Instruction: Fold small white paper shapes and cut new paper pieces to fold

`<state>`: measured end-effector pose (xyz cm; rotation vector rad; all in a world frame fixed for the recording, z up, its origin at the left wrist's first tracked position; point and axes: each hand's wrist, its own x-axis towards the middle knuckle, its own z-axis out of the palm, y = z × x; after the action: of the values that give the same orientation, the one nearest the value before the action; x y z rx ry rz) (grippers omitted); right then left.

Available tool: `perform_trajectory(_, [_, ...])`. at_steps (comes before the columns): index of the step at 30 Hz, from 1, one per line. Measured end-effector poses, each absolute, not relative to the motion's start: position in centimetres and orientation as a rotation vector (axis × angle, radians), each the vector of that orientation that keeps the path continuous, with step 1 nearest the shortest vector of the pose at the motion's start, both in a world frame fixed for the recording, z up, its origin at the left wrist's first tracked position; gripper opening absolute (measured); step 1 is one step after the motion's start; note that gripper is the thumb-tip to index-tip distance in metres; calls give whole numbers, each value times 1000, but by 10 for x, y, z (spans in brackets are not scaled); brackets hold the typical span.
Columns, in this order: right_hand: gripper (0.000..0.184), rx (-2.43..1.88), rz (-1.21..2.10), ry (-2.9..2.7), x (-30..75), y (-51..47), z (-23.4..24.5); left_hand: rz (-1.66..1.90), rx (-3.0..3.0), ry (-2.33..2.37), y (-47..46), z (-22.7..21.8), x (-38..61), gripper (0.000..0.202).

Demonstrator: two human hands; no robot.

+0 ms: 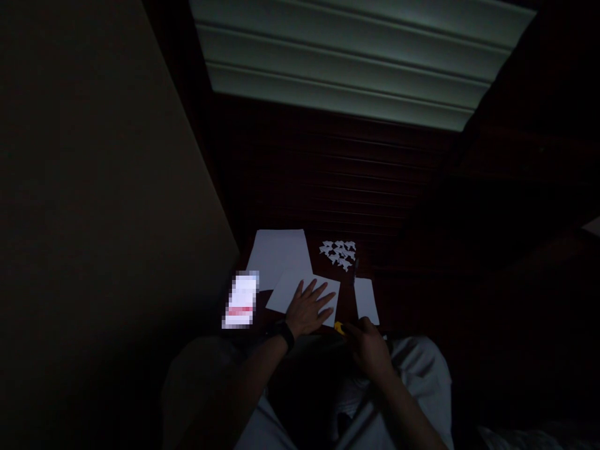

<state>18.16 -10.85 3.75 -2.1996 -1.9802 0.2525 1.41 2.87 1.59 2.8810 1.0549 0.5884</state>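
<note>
My left hand (309, 308) lies flat with fingers spread on a white sheet of paper (285, 290) on a dark table. A dark watch (283, 332) sits on that wrist. My right hand (368, 345) is closed around a yellow-tipped tool (339, 328), held at the near edge of the sheet. A narrow white paper strip (365, 300) lies just right of the hands. Behind it is a cluster of several small white paper cut-outs (340, 253).
A second white sheet (276, 250) lies farther back on the left. A lit, blurred phone screen (240, 300) glows at the table's left edge. A wall rises on the left, dark slats and a pale blind (347, 62) beyond. The room is very dim.
</note>
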Motion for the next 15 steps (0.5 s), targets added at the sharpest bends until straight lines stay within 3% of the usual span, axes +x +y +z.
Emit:
perform_trajectory(7, [42, -2321, 220, -1995, 181, -110, 37, 558, 2893, 1057, 29, 14, 14, 48])
perform_trajectory(15, [43, -2162, 242, -2007, 183, -112, 33, 555, 2886, 1035, 29, 17, 13, 48])
